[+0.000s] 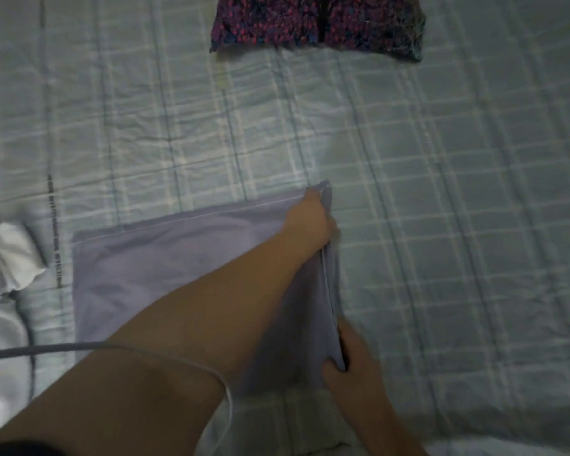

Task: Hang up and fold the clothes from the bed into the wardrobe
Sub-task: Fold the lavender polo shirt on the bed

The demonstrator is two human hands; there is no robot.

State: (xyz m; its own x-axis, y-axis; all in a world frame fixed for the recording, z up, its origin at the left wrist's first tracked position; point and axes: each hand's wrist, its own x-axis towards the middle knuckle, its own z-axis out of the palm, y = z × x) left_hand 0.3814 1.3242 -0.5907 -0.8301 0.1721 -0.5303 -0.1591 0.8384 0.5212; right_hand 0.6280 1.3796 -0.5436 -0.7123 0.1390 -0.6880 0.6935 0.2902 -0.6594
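- From my feed I see a lavender garment [152,274] lying flat on the bed [458,192], in the near middle of the view. It is spread as a rough rectangle over a pale checked sheet.
- My left hand [308,222] reaches across the garment to its far right corner. The fingers are curled over that corner and pinch the fabric, which is lifted a little there.
- My right hand [356,360] is at the near end of the same right edge. The thumb lies on top of the cloth and the fingers are tucked under the edge, so it grips the garment.
- Between the two hands the right edge is bunched into a narrow raised fold with a pale seam along it.
- A dark patterned garment [316,21], speckled red and blue, lies at the far side of the bed, well apart from the lavender one.
- A white cloth [10,255] lies in soft rolls at the left edge, near the lavender garment's left side but not touching it.
- A thin grey cable [79,347] runs in from the left and drapes over my left forearm.
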